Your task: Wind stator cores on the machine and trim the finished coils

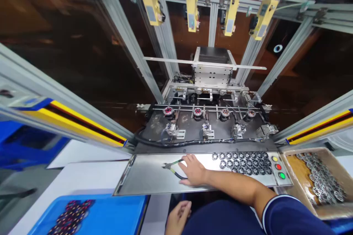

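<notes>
Green-and-yellow-handled cutters lie near the middle of the steel shelf. Their long axis runs along the shelf, the jaws pointing toward its left end and the two handles splaying back toward our right hand. That hand rests on the shelf with its fingers loosely spread over the handle ends, touching them but not closed round them. Our left hand sits loosely curled and, as far as we can see, empty below the shelf's front edge, well apart from the cutters.
</notes>
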`<state>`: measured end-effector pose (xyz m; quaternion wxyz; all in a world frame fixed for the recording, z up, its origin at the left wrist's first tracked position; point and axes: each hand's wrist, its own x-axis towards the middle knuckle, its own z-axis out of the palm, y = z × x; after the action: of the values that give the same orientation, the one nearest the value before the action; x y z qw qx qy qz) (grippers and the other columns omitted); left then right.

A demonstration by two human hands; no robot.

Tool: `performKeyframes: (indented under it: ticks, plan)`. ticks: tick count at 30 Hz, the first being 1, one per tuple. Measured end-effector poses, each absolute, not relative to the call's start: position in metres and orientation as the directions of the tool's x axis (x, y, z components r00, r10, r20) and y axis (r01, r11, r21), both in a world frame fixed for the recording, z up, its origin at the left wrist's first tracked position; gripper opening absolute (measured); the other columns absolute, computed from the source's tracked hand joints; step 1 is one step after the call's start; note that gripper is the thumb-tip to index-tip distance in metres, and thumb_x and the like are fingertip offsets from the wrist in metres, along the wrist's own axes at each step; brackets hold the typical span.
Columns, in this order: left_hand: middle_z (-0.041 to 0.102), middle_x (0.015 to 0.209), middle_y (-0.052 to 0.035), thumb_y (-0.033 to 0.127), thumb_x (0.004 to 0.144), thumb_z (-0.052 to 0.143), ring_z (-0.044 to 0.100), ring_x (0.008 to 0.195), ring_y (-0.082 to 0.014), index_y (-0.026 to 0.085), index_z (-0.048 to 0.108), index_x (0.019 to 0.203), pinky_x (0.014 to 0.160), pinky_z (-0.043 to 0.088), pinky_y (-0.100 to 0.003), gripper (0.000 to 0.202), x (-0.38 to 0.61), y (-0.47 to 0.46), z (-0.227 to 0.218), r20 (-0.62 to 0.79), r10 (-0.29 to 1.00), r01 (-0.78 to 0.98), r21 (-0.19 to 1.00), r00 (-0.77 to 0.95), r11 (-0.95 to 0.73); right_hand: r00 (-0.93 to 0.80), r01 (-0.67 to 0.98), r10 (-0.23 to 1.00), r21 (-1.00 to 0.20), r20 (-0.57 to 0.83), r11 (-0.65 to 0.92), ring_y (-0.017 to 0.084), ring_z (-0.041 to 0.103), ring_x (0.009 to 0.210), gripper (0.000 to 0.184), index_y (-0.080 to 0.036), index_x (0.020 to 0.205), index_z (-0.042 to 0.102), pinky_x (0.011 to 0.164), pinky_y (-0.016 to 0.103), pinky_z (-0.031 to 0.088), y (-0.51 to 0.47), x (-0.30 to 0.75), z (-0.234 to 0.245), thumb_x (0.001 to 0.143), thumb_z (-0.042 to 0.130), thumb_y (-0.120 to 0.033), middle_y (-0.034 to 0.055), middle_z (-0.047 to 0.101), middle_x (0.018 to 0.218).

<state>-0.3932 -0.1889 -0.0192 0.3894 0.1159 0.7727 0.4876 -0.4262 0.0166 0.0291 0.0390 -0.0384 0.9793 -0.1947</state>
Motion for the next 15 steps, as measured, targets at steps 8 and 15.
performKeyframes:
  ticks: [8, 15]
  plan:
    - [0.073, 0.064, -0.007, 0.08, 0.075, 0.057, 0.07, 0.062, -0.0214, 0.016, 0.074, 0.081, 0.061, 0.057, -0.028, 0.066, -0.417, -0.162, -0.002, -0.35, 0.582, -0.075, 0.893, -0.734, 0.443, -0.971, 0.085, -0.035, -0.481, -0.236, 0.873, 0.041, 0.051, 0.12, 0.065, -0.005, 0.126, 0.055, 0.099, 0.059, 0.046, 0.022, -0.433, 0.037, 0.068, 0.079, -0.02, 0.0281, 0.055, 0.128]
    - [0.071, 0.064, -0.004, 0.053, 0.084, 0.062, 0.066, 0.059, -0.0179, 0.022, 0.075, 0.077, 0.062, 0.054, -0.025, 0.034, -0.441, -0.15, 0.003, -0.069, 0.566, 0.238, 0.861, -0.822, 0.45, -0.914, 0.334, -0.016, -0.774, -0.405, 0.537, 0.025, 0.066, 0.095, 0.027, -0.013, 0.104, 0.06, 0.085, 0.044, 0.055, 0.028, -0.447, 0.058, 0.08, 0.064, -0.026, 0.0115, 0.066, 0.107]
